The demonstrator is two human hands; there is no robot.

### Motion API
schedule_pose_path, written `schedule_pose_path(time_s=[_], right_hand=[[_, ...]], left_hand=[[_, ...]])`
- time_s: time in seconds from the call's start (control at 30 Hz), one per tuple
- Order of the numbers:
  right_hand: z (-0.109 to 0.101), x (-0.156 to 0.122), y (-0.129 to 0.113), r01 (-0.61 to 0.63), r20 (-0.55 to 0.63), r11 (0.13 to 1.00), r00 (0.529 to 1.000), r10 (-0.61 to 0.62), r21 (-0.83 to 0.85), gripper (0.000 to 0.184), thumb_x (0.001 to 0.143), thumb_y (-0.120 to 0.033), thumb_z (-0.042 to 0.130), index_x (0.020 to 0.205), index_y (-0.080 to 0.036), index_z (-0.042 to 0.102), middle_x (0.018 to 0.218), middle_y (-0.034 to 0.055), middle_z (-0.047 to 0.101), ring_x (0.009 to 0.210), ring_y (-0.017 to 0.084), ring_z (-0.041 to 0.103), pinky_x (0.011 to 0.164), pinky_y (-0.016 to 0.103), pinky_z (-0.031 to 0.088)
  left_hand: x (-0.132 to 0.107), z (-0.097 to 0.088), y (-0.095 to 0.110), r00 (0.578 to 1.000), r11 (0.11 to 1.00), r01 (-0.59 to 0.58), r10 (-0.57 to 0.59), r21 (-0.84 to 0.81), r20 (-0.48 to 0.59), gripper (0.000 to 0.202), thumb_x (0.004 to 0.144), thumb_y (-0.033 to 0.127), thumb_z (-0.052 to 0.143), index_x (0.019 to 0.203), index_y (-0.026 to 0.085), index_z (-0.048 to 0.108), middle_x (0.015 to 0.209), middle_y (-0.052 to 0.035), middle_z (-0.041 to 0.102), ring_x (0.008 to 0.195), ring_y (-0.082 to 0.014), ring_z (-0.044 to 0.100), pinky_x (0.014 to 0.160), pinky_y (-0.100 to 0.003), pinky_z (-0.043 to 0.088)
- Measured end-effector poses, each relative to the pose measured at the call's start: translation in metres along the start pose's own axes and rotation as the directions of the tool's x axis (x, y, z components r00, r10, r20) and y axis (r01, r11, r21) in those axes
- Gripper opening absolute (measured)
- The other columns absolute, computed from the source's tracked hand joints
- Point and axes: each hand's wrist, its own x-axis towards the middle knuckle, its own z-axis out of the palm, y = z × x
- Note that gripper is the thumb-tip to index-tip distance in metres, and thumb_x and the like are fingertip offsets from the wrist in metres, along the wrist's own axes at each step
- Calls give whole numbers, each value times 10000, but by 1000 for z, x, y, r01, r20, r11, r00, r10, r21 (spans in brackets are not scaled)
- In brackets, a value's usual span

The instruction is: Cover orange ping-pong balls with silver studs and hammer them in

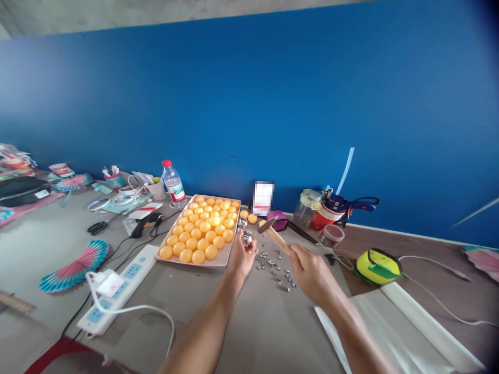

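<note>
My left hand (242, 255) is closed around a shiny silver ball (247, 238), held just right of a tray (222, 259) full of orange balls (202, 228). In my right hand (310, 270) I grip the wooden handle of a small hammer (273, 232), whose head points toward the silver ball. Several small silver studs (275, 266) lie scattered on the table between my two hands. Another silver ball (242, 223) and two loose orange balls (248, 216) rest behind the tray's right corner.
A white power strip (119, 288) with cables lies at the left, beside a paper fan (76, 267), scissors (97, 227) and a water bottle (173, 185). At the right are a glass jar (307, 206), a red cup (325, 215), a yellow tape measure (378, 266) and white sheets (397, 332).
</note>
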Motion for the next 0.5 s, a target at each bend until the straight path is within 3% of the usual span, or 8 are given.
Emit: schedule_pose_path(time_s=[0.2, 0.5], right_hand=[[-10, -1, 4, -10, -50, 1000, 999, 10, 1, 242, 874, -316, 301, 716, -210, 450, 569, -13, 505, 489, 119, 439, 483, 227, 257], [-13, 0, 8, -18, -59, 1000, 998, 18, -5, 245, 871, -318, 301, 721, -212, 463, 568, -8, 513, 496, 127, 462, 486, 228, 270]], left_hand=[[0, -6, 0, 999, 1000, -6, 7, -23, 43, 299, 785, 484, 454, 735, 189, 439, 477, 56, 430, 357, -43, 236, 467, -214, 235], [-2, -1, 2, 999, 999, -19, 20, -29, 39, 324, 781, 506, 455, 722, 188, 437, 470, 56, 413, 357, -48, 262, 451, -215, 240]])
